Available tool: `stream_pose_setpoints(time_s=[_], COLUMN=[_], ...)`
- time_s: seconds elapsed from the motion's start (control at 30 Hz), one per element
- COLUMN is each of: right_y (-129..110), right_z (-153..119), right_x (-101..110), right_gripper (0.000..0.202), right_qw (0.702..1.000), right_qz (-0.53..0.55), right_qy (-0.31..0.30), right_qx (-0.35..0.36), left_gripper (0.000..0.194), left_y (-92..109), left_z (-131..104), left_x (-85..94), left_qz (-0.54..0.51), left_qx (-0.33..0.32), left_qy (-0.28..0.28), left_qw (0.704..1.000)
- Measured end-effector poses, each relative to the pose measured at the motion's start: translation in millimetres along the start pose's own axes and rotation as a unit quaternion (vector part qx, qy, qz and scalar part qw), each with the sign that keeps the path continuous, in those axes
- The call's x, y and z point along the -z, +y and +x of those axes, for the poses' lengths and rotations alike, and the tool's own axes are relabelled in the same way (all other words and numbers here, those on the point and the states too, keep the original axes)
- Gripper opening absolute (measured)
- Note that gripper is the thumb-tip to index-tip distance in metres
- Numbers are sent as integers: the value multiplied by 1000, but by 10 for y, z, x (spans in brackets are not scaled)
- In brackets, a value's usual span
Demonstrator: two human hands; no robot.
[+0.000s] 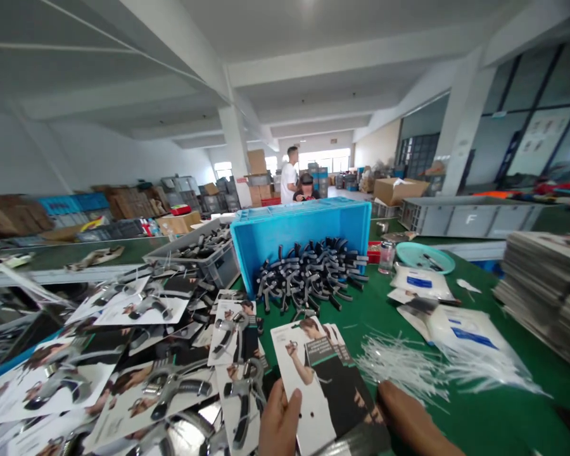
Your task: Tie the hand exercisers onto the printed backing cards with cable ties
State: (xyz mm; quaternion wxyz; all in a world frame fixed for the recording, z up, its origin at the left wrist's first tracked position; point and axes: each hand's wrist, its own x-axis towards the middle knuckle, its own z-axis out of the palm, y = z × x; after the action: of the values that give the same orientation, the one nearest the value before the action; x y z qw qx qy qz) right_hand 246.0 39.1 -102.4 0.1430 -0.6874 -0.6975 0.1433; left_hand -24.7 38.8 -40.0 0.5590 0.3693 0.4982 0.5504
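My left hand point(279, 419) is closed on the left edge of a printed card point(289, 373) at the bottom middle, thumb on its face. More cards point(342, 345) fan out behind it. My right hand point(399, 405) is at the card's right side, near a loose pile of white zip ties point(403, 367); its fingertips are hidden, so its grip is unclear. Carded hand grips point(166, 386) cover the left of the table. A tipped blue crate point(299, 221) stands behind, with many black and grey hand grips point(308, 272) spilling from it.
A grey bin point(218, 266) of grips stands left of the crate. On the right are bags of zip ties point(470, 335), a turquoise tray point(444, 261), a glass jar point(386, 256) and stacked cardboard point(546, 278). Two people are beyond the crate.
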Motion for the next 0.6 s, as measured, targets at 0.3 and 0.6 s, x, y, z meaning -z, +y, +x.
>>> stream_pose_setpoints(time_s=[0.3, 0.6], right_y=[384, -247], right_z=[-41, -369], right_x=[524, 1108], right_gripper=[24, 38], right_qw=[979, 925], right_qz=[195, 363], right_qy=[52, 107], right_qx=[-2, -20], left_gripper=[56, 65], left_y=[-81, 249], left_z=[19, 107], left_x=[2, 262], left_qz=[-66, 146], left_qx=[8, -40], left_qy=[6, -18], left_qw=[998, 988])
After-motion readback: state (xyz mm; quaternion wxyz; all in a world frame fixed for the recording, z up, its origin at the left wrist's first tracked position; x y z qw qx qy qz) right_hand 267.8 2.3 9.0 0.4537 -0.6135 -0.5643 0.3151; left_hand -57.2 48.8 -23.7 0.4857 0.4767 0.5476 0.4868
